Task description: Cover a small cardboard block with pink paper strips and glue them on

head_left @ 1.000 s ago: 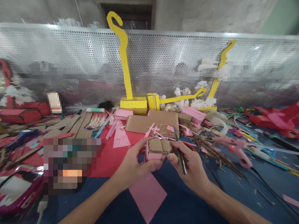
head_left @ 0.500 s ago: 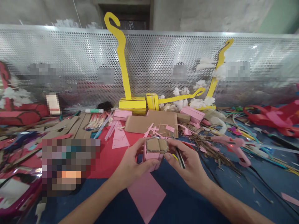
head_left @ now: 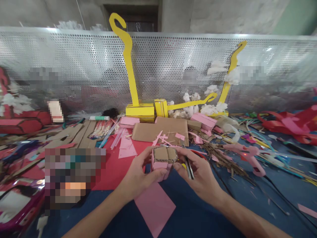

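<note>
A small box [head_left: 162,165] with pink paper sides and a bare cardboard top is held over the table at the centre. My left hand [head_left: 143,173] grips its left side, thumb across the pink front. On the other side, my right hand [head_left: 196,170] touches the box with its fingertips and also holds a slim dark and silver tool [head_left: 189,168] that points down toward me. A pink paper sheet [head_left: 156,208] lies on the blue table below the box. Red paper [head_left: 109,170] is spread to the left of my left hand.
Behind stand yellow hooked pieces [head_left: 130,66] before a perforated metal screen [head_left: 163,56]. Brown cardboard [head_left: 170,129] and pink scraps lie beyond my hands. At the right rests a pink glue gun [head_left: 251,155] with a black cord, near a pile of twigs [head_left: 223,158].
The tool in my right hand has tilted slightly, its lower end shifting left. Both hands keep nearly the same place around the box.
</note>
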Motion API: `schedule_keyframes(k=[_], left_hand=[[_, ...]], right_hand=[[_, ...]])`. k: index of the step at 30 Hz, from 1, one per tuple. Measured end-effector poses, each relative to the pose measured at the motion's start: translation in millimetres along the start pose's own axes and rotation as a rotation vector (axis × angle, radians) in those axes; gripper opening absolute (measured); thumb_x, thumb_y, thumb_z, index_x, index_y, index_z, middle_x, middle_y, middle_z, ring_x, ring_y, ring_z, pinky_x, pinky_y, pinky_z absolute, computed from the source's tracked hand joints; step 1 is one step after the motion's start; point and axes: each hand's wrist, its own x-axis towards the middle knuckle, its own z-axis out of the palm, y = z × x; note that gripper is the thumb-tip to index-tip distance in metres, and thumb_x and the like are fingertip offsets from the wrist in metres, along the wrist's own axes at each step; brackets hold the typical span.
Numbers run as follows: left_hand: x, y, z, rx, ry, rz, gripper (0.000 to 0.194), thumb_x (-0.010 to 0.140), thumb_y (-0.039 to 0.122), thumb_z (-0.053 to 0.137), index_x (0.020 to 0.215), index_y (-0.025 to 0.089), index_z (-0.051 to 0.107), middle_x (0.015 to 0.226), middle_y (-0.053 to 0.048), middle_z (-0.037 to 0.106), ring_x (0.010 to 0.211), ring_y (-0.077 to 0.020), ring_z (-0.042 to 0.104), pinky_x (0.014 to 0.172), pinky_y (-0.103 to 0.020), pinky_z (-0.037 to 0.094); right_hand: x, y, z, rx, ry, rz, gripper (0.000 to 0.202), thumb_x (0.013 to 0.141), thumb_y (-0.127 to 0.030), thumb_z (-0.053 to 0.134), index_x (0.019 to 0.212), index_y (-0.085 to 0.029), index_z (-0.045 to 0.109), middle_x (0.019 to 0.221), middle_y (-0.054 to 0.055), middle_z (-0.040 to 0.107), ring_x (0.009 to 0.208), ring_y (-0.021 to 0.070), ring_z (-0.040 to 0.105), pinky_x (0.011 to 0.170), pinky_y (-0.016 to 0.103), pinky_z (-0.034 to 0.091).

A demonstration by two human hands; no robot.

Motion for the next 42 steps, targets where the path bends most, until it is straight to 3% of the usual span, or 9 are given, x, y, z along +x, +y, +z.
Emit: schedule_keyframes(k=[4, 12, 19, 25, 38, 42], left_hand=[[1.2, -2.5, -1.1, 0.004, 0.0, 0.025, 0.05, 0.09, 0.034, 0.073, 0.134, 0.019, 0.056, 0.129, -0.013, 0.069, 0.116, -0.0275, 0.067, 0.1, -0.039, 0.053], [0.4, 0.7, 1.7, 0.003, -0.008, 0.025, 0.05, 0.088, 0.033, 0.076, 0.133, 0.021, 0.057, 0.126, -0.009, 0.071, 0.115, -0.0251, 0.067, 0.102, -0.036, 0.051], [0.3, 0.6, 1.5, -0.002, 0.001, 0.001, 0.052, 0.088, 0.031, 0.076, 0.134, 0.021, 0.056, 0.125, -0.01, 0.071, 0.114, -0.0249, 0.067, 0.103, -0.037, 0.05], [1.0, -1.8, 1.2, -0.045, -0.009, 0.042, 0.047, 0.091, 0.03, 0.073, 0.134, 0.023, 0.056, 0.13, -0.008, 0.069, 0.118, -0.0232, 0.066, 0.101, -0.033, 0.051], [0.0, 0.2, 2.3, -0.007, -0.017, 0.006, 0.049, 0.09, 0.031, 0.074, 0.135, 0.022, 0.055, 0.128, -0.008, 0.069, 0.117, -0.0225, 0.066, 0.104, -0.035, 0.05], [2.0, -2.0, 2.9, -0.058, -0.02, -0.017, 0.05, 0.09, 0.029, 0.074, 0.135, 0.022, 0.053, 0.131, -0.01, 0.068, 0.117, -0.0241, 0.066, 0.101, -0.035, 0.052]], right_hand=[[-1.0, 4.0, 1.3, 0.049, 0.017, 0.015, 0.034, 0.098, -0.032, 0.061, 0.131, -0.023, 0.063, 0.117, 0.01, 0.076, 0.102, 0.0233, 0.073, 0.088, 0.034, 0.06], [-2.6, 0.2, 1.7, 0.112, -0.049, 0.034, 0.04, 0.098, -0.036, 0.063, 0.136, -0.025, 0.058, 0.118, 0.009, 0.073, 0.092, 0.0204, 0.072, 0.081, 0.03, 0.059], [1.0, 1.8, 3.5, 0.213, -0.089, 0.059, 0.039, 0.098, -0.032, 0.064, 0.137, -0.027, 0.059, 0.126, 0.007, 0.07, 0.107, 0.0211, 0.069, 0.098, 0.033, 0.056], [-1.8, 2.2, 4.1, 0.183, -0.088, 0.095, 0.04, 0.099, -0.03, 0.06, 0.139, -0.027, 0.057, 0.117, 0.006, 0.072, 0.103, 0.0208, 0.07, 0.093, 0.032, 0.057], [1.2, 1.0, 3.3, 0.198, -0.071, 0.062, 0.04, 0.097, -0.029, 0.064, 0.137, -0.027, 0.061, 0.12, 0.005, 0.072, 0.103, 0.0203, 0.069, 0.092, 0.029, 0.056], [-0.6, 5.8, 6.2, 0.175, -0.07, 0.083, 0.043, 0.097, -0.023, 0.061, 0.139, -0.028, 0.058, 0.11, 0.003, 0.073, 0.092, 0.0172, 0.07, 0.086, 0.027, 0.058]])
